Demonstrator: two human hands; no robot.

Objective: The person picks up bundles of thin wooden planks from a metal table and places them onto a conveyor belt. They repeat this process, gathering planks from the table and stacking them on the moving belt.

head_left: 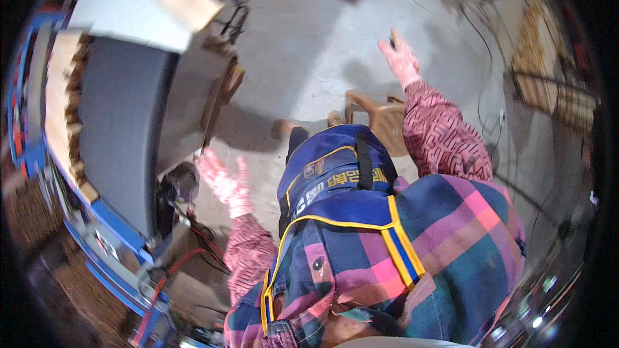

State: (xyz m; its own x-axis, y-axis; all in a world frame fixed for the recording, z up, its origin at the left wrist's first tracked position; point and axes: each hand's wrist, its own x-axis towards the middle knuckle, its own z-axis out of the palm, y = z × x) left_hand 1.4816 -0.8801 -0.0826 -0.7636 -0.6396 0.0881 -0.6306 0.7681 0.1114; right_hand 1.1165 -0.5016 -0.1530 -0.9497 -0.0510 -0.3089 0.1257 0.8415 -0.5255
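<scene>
Two gloved hands, both empty with fingers spread: left hand (pixel 222 183) just beside the machine's (pixel 122 122) lower edge, right hand (pixel 401 59) raised over bare floor (pixel 322 32), one wooden stool (pixel 380 116) between.

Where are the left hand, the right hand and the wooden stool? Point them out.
left hand (pixel 224 183): head view, gloved palm.
right hand (pixel 401 59): head view, back of glove.
wooden stool (pixel 382 113): head view, seat top.

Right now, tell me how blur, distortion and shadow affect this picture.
Head view: fisheye bends the grey machine edges toward the rim; the pink-gloved left hand and right hand are motion-smeared; shadows fall across the grey concrete floor; the black rim vignettes the corners.
</scene>
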